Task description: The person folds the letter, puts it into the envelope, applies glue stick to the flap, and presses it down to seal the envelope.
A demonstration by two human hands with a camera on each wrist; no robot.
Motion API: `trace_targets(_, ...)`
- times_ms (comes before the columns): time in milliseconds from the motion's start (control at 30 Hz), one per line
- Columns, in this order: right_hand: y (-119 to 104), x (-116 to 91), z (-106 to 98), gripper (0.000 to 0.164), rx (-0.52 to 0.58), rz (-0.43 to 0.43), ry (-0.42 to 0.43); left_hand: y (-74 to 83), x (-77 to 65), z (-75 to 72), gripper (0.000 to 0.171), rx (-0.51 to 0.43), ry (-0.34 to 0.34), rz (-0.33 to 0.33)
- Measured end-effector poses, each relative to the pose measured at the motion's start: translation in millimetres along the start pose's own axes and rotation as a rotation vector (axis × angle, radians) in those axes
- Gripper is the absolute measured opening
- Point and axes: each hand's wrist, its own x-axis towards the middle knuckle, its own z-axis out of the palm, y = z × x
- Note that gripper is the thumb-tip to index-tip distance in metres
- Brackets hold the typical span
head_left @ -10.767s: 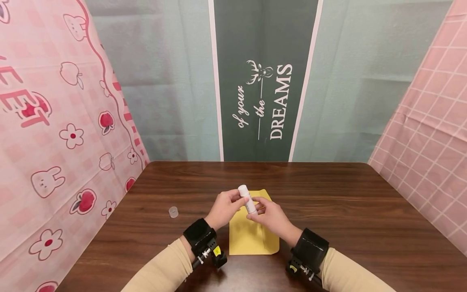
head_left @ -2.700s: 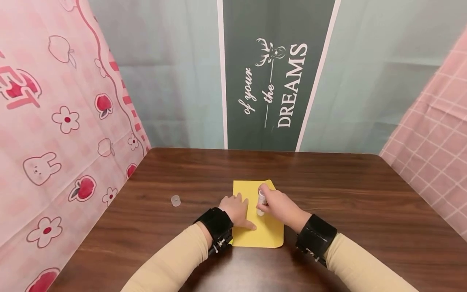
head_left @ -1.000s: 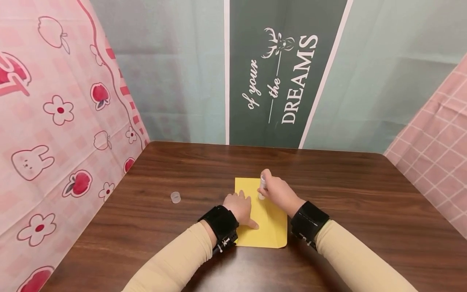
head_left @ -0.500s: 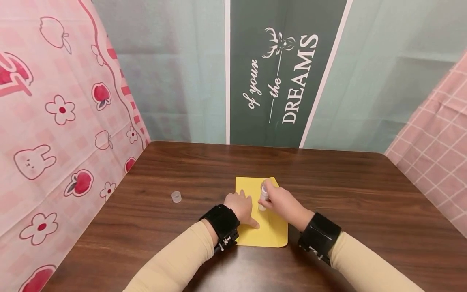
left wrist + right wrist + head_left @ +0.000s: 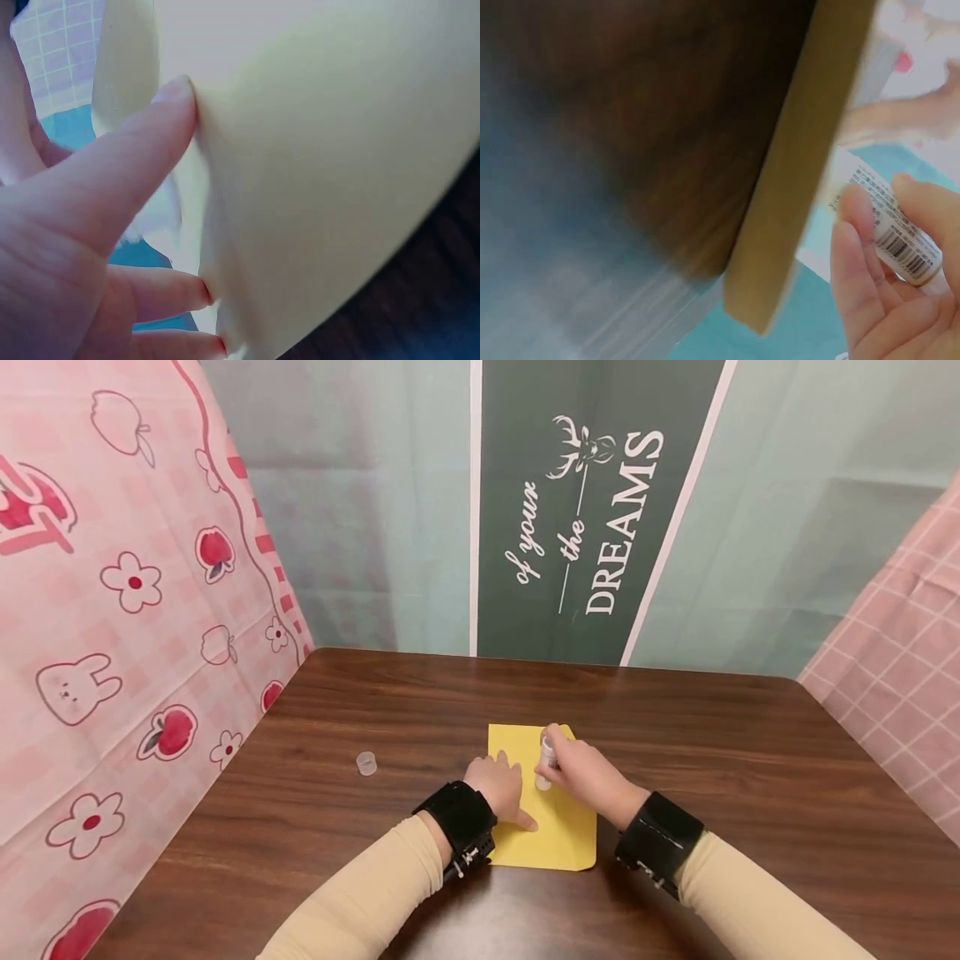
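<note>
A yellow envelope (image 5: 555,843) lies on the table. My left hand (image 5: 497,785) rests on its left part with fingers spread. In the left wrist view the thumb and fingertips touch the pale-looking envelope (image 5: 322,187). My right hand (image 5: 588,770) grips a white glue stick (image 5: 548,753), tilted, its lower end right at the envelope's surface near the right side. In the right wrist view the glue stick (image 5: 896,232) shows printed text and a barcode, with the thumb on one side and fingers on the other.
A clear cap (image 5: 366,764) stands on the brown wooden table (image 5: 720,760), left of the envelope. Patterned pink cloth (image 5: 172,610) hangs on the left, grey-green cloth (image 5: 375,527) behind, pink checked cloth (image 5: 907,677) on the right.
Earliest, both hands held the glue stick above the envelope; the left hand has since come down onto the paper. Over the last second the right hand moved the glue stick slightly nearer along the envelope.
</note>
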Motion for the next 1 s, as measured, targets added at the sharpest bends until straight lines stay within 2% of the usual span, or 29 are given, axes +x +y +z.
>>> trace_targets(167,9.3,19.0,-0.4,0.043,-0.046,0.036,0.044,-0.3,0.5,-3.5,0.092,-0.007,-0.003,-0.002)
trace_targets(300,8.3,24.3,1.1,0.042,-0.079,0.033,0.071,-2.4,0.4,-5.4,0.093,-0.011,-0.006,-0.01)
trace_targets(400,2.2,16.0,2.5,0.041,-0.059,0.008,0.066,-3.1,-0.8,-4.8,0.093,-0.01,-0.009,-0.015)
trace_targets(600,-12.4,-20.0,3.3,0.04,0.027,-0.078,0.037,-2.4,-4.0,-6.5,0.091,-0.001,-0.012,-0.012)
trace_targets(700,-13.7,-28.7,2.9,0.039,0.048,-0.085,0.029,-1.7,-4.6,-7.4,0.092,0.001,-0.018,-0.01)
trace_targets(800,-10.4,-23.1,2.2,0.038,0.053,-0.058,0.024,-1.0,-4.8,-7.6,0.092,0.005,-0.013,-0.012)
trace_targets(1000,5.6,8.2,2.2,0.044,0.004,0.045,0.025,0.8,-4.1,-4.9,0.092,-0.009,-0.002,-0.012)
